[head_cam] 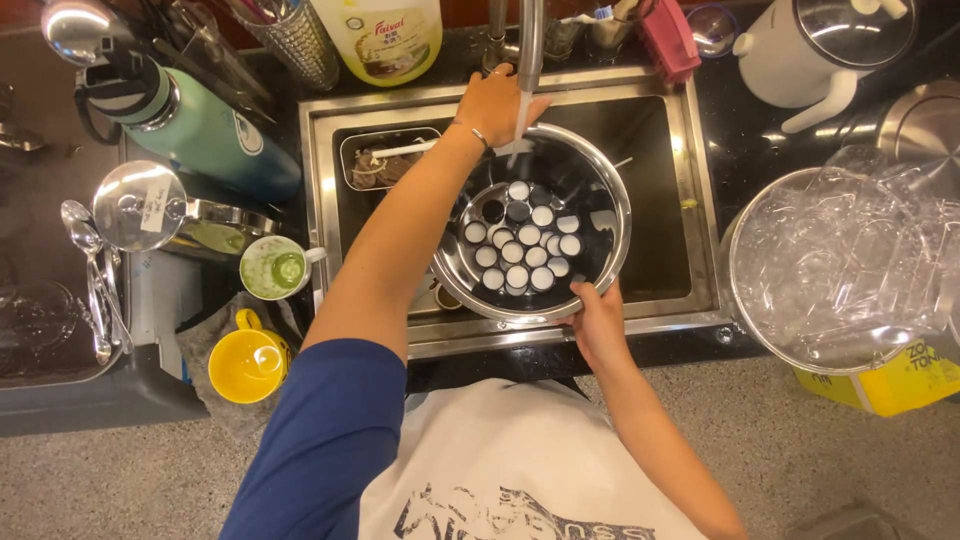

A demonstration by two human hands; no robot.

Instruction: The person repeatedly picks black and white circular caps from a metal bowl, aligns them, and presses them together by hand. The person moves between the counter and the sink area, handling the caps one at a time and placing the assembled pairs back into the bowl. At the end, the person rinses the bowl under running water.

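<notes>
Steel bowl (pixel 600 215) (gripped by right hand (pixel 597 320)) fills sink (pixel 690 180); left hand (pixel 492 100) grips faucet (pixel 530 40).

1. Your right hand (pixel 598 322) grips the near rim of a steel bowl (pixel 600 195) held over the sink (pixel 668 180).
2. Your left hand (pixel 495 103) rests at the bowl's far rim, under the tap (pixel 530 40).
3. Small round white-topped caps (pixel 520 245) fill the bowl.
4. A yellow mug (pixel 245 365) stands well left.

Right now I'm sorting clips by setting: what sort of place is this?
Likely a kitchen: a stainless steel sink under a running tap, a round steel bowl of small cups, and a yellow mug.
</notes>
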